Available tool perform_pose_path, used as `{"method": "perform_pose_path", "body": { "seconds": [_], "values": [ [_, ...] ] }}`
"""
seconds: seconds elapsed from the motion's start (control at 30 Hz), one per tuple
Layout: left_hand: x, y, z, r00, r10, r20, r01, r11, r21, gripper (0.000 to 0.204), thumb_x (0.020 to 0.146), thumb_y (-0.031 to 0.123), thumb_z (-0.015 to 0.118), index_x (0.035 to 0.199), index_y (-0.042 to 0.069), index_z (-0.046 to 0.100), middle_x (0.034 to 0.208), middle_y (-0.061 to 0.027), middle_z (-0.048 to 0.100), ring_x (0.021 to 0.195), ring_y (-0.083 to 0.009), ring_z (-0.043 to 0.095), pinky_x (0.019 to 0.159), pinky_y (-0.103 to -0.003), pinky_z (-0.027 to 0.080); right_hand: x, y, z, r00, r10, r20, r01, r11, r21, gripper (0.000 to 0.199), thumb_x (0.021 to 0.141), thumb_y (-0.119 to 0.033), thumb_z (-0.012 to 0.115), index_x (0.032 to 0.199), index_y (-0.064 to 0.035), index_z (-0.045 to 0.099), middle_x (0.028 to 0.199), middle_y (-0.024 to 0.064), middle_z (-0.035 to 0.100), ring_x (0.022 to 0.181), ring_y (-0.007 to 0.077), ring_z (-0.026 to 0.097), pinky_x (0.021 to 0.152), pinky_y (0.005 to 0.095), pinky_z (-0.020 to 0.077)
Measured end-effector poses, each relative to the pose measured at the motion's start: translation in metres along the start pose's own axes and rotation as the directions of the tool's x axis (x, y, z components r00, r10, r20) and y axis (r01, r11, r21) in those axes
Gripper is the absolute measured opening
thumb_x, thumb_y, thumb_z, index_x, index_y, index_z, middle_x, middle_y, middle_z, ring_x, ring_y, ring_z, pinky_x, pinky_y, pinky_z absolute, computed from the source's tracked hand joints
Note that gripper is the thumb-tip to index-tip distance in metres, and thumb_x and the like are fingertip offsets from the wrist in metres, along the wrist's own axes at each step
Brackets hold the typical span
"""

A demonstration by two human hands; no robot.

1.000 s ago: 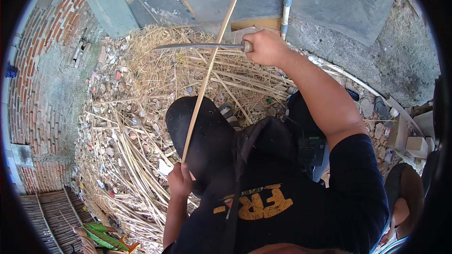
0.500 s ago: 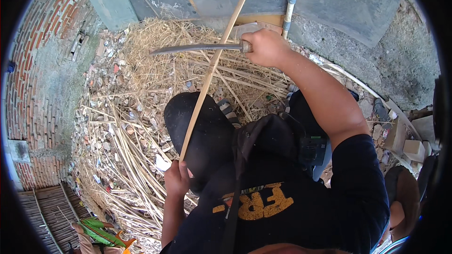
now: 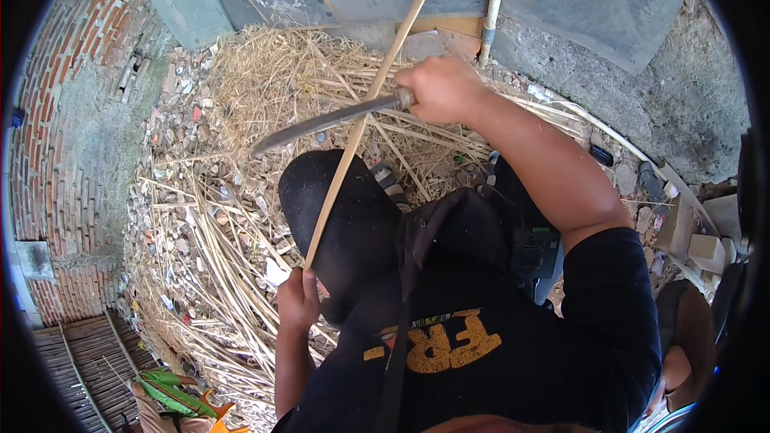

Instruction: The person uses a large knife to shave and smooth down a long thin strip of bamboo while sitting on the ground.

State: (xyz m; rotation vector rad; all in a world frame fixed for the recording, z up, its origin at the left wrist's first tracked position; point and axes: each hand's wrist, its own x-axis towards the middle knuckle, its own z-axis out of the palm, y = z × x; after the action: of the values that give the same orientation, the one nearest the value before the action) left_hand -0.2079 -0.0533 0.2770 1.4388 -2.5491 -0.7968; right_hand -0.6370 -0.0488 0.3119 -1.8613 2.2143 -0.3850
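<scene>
Head view only. Left hand [image 3: 298, 302] clenched round lower end of bamboo strip [image 3: 365, 124], low by the knee. Strip slanted up and away, top end near grey slab [image 3: 609, 0] and white pipe [image 3: 493, 4]. Right hand [image 3: 439, 88] fisted on handle of long knife [image 3: 325, 122], arm stretched forward, elbow slightly bent, forearm running back to the shoulder. Blade pointed left, tilted a bit down, crossing the strip about midway; touching or just over it, cannot tell. Knee in black trousers [image 3: 345, 216] right under the strip.

Progress, judged: strip looked smooth, pale and even along its length, so shaving seemed well on; upper part past the blade probably left to trim. Heap of dry bamboo shavings and splits [image 3: 241, 216] spread over rubble ground in front and left, pointing to plenty already worked. Brick wall [image 3: 56, 112] at left, woven bamboo panel [image 3: 72, 361] lower left, green scrap [image 3: 168, 389] beside it.
</scene>
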Motion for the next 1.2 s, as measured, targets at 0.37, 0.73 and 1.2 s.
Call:
{"method": "perform_pose_path", "body": {
  "seconds": [0.37, 0.73, 1.2],
  "values": [
    [0.008, 0.007, -0.011, 0.998, 0.01, 0.058, -0.006, 0.997, -0.075, 0.053, 0.106, 0.041, 0.037, 0.081, -0.001, 0.056, 0.06, -0.0116, 0.066, 0.057, -0.0258, 0.067, 0.055, -0.034, 0.05, 0.003, -0.012, 0.005, 0.998, -0.036, -0.051, 0.038, 0.999, 0.039, 0.021, 0.075, -0.018, 0.066, 0.094, -0.0108, 0.068, 0.085, 0.0148, 0.07, 0.086, 0.0356, 0.068, 0.077, 0.0484, 0.054],
    [0.006, 0.002, -0.016, 0.991, -0.048, 0.124, 0.064, 0.99, -0.128, 0.054, 0.105, 0.043, 0.039, 0.092, -0.003, 0.063, 0.071, -0.0201, 0.066, 0.069, -0.0303, 0.068, 0.063, -0.037, 0.048, 0.005, 0.009, 0.009, 0.998, 0.022, -0.061, -0.021, 1.0, 0.019, 0.024, 0.076, -0.019, 0.064, 0.099, -0.0119, 0.069, 0.09, 0.0137, 0.071, 0.087, 0.0353, 0.068, 0.078, 0.0476, 0.0541],
    [0.005, -0.022, -0.011, 0.967, -0.104, 0.232, 0.157, 0.962, -0.224, 0.055, 0.106, 0.042, 0.038, 0.084, -0.004, 0.057, 0.059, -0.0108, 0.051, 0.061, -0.0151, 0.049, 0.056, -0.036, 0.041, 0.012, 0.046, 0.026, 0.992, 0.078, -0.095, -0.065, 0.989, 0.129, 0.023, 0.075, -0.017, 0.064, 0.097, -0.0099, 0.068, 0.086, 0.0141, 0.07, 0.085, 0.0343, 0.068, 0.077, 0.0472, 0.0543]
  ]
}}
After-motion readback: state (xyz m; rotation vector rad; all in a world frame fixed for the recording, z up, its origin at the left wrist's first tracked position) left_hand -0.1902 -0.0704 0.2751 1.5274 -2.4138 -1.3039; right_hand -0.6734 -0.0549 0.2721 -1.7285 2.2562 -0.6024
